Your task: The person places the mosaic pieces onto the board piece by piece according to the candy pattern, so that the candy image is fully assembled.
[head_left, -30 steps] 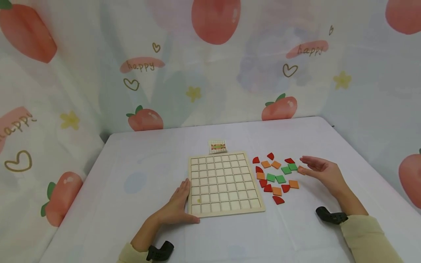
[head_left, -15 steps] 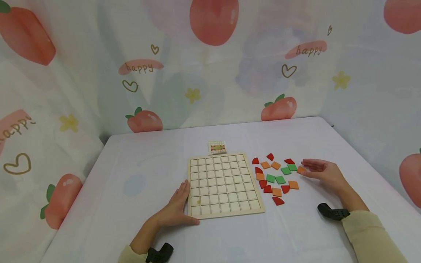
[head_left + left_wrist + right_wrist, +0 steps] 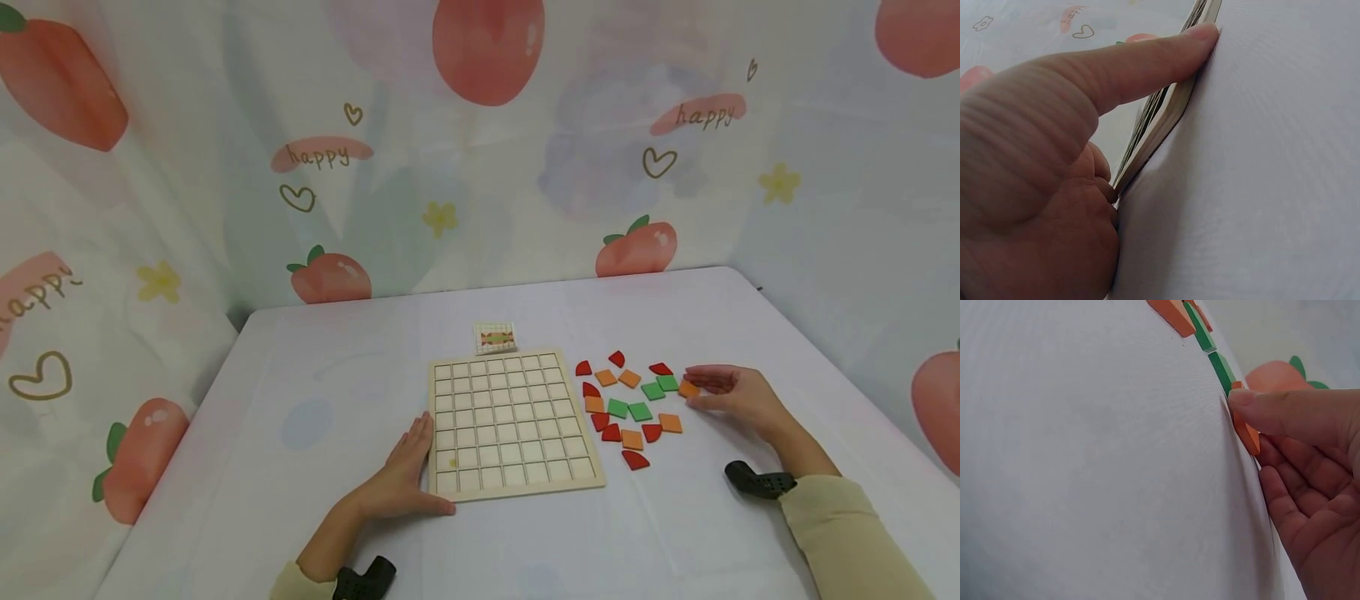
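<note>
A pale wooden grid board [image 3: 517, 425] lies flat on the white table. At its near left corner rests my left hand [image 3: 401, 475], the fingers along the left side and the thumb at the front edge. The left wrist view shows that thumb [image 3: 1147, 69] straight against the board's rim [image 3: 1175, 103]. To the right of the board, my right hand [image 3: 742, 400] pinches an orange square tile [image 3: 687, 389] at the outer edge of the loose tiles. In the right wrist view the thumb covers part of this orange tile [image 3: 1247, 436].
Green square tiles [image 3: 640, 412], orange square tiles [image 3: 632, 439] and red quarter-round tiles [image 3: 635, 460] lie scattered right of the board. A small card [image 3: 495, 337] with a printed grid pattern stands behind the board. Printed cloth [image 3: 480, 183] hangs around the table.
My right hand's fingers and thumb have come together on the orange tile, which was partly hidden a second ago. The left hand and the board stay put.
</note>
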### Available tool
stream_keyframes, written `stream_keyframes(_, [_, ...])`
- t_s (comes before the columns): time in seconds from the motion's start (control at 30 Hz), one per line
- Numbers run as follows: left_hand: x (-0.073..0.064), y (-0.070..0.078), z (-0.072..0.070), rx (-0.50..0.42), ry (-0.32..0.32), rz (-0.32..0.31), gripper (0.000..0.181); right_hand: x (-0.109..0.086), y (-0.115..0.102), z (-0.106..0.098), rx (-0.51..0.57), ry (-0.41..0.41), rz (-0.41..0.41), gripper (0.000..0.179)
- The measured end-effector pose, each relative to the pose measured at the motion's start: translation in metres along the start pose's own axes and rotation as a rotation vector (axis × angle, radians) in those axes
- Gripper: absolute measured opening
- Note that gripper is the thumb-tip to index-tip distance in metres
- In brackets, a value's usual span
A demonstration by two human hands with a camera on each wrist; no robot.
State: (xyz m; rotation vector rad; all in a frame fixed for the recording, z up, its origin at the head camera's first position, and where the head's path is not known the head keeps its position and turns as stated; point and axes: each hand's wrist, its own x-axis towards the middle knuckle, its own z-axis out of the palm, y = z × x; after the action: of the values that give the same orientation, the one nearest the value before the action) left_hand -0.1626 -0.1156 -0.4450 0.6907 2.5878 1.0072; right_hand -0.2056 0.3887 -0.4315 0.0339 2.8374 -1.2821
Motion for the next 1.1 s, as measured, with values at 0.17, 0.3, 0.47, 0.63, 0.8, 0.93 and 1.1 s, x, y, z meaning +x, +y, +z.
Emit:
stream_keyframes(0.17, [-0.001, 0.000, 0.000, -0.001, 0.002, -0.008, 0.126, 0.004, 0.003, 0.002, -0.016, 0.002, 0.003, 0.062])
stream_keyframes(0.3, [-0.001, 0.000, 0.000, -0.005, 0.002, -0.010, 0.127, 0.005, 0.003, 0.003, -0.021, 0.009, -0.004, 0.059])
stream_keyframes(0.47, [-0.001, -0.002, 0.001, -0.012, 0.000, -0.007, 0.127, 0.005, 0.004, 0.005, -0.025, 0.011, 0.011, 0.057])
stream_keyframes(0.63, [-0.001, -0.005, 0.003, -0.001, -0.004, -0.009, 0.127, 0.002, -0.008, 0.008, 0.005, 0.003, 0.003, 0.061])
stream_keyframes(0.8, [0.001, -0.006, 0.004, 0.010, -0.006, -0.014, 0.127, 0.002, -0.033, 0.020, 0.059, -0.034, -0.061, 0.059])
stream_keyframes(0.93, [0.003, -0.005, 0.003, 0.033, -0.010, -0.020, 0.127, 0.004, -0.048, 0.033, 0.093, -0.050, -0.075, 0.056])
stream_keyframes(1.1, [0.003, -0.003, 0.002, 0.055, -0.013, -0.017, 0.125, 0.009, -0.060, 0.048, 0.116, -0.073, -0.081, 0.056])
